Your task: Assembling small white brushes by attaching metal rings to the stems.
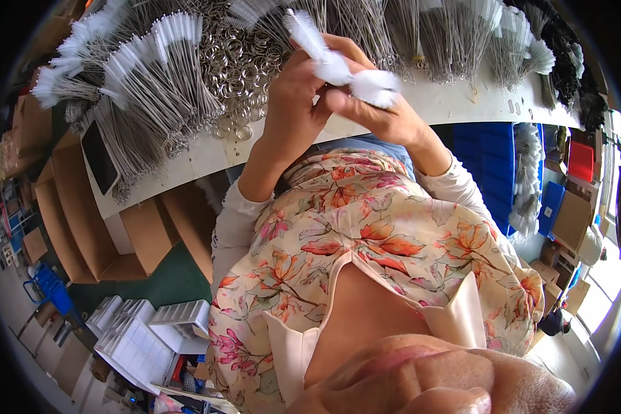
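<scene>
My two hands meet over the table's near edge, holding white-bristled wire brushes between them. My left hand has its fingers curled round the brushes; one white brush head sticks up past its fingers. My right hand pinches from the other side, with a second brush head, blurred, lying over its fingers. Another white tuft shows between the hands. The brushes' wire stems are mostly hidden by my fingers. Just left of my left hand lies a heap of metal split rings.
Bundles of white-tipped wire brushes cover the table's left, with more bundles at the right. A dark-screened phone rests at the left edge. Below stand an open cardboard box and a blue bin.
</scene>
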`<state>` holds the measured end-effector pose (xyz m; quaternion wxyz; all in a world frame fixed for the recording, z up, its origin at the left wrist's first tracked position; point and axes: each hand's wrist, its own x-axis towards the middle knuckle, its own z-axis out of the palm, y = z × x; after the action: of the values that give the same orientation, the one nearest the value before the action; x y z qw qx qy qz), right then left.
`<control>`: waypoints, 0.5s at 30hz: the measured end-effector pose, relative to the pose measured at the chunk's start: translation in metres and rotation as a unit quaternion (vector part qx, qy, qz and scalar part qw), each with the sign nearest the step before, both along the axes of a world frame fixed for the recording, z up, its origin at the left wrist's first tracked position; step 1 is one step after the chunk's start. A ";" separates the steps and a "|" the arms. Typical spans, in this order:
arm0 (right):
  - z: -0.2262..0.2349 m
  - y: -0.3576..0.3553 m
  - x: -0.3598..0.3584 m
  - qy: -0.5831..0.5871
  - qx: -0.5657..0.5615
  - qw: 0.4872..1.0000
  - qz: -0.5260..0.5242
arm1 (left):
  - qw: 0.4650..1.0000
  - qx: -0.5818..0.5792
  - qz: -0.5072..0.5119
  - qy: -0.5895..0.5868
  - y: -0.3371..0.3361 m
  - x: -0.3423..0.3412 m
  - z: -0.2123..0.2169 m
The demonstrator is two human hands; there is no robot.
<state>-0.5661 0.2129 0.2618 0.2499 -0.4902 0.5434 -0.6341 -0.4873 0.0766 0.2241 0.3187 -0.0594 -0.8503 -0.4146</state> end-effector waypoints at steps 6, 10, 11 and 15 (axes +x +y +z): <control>-0.040 0.017 -0.042 -0.037 0.055 0.986 -0.152 | 0.972 0.132 0.047 0.187 0.001 0.009 0.004; -0.041 -0.008 -0.011 -0.437 -0.039 0.896 -0.068 | 0.975 0.203 0.006 0.093 0.021 0.005 -0.020; -0.049 -0.010 -0.017 -0.441 -0.036 0.894 -0.068 | 0.984 0.111 0.005 0.136 0.019 -0.004 -0.029; -0.049 0.000 -0.034 -0.545 -0.110 0.831 0.015 | 0.995 -0.033 0.034 0.090 0.026 0.001 -0.039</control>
<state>-0.6004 0.2131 0.2126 0.4595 -0.0978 0.2388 -0.8499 -0.4861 0.1030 0.1848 0.4060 -0.0777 -0.8329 -0.3680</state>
